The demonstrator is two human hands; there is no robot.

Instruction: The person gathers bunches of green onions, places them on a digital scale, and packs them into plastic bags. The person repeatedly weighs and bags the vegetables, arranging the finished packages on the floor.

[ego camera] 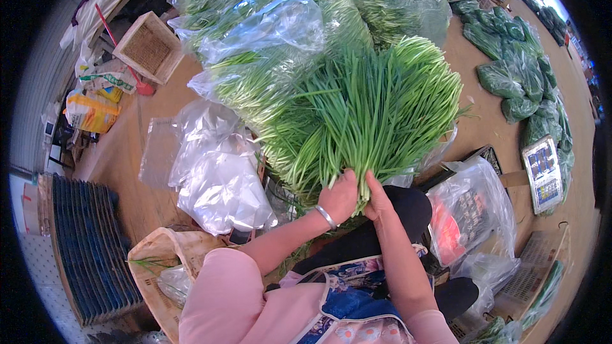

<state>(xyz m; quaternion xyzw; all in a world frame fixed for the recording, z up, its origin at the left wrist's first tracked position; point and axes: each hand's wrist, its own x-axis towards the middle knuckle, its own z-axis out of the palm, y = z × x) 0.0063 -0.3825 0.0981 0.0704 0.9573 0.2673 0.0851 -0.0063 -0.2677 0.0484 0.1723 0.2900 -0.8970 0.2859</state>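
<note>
A thick bunch of Chinese chives (pixel 356 114) stands in the middle of the head view, leaves fanning away from me. My left hand (pixel 340 196), with a silver bracelet at the wrist, grips the bunch near its pale lower ends. On the other side of those stems, my right hand (pixel 377 198) closes around them, thumb up. Behind the bunch and to its right lies a larger heap of loose chives (pixel 425 86). Clear plastic bags (pixel 282 24) packed with chives adjoin the heap on the far side. The palms are mostly hidden.
Empty-looking clear plastic bags (pixel 215 167) lie at my left, above a plastic crate (pixel 158 243). A printed plastic bag (pixel 471 210) sits by my right knee, with a digital scale display (pixel 542 174) beyond. Bagged greens (pixel 507 76) line the right floor.
</note>
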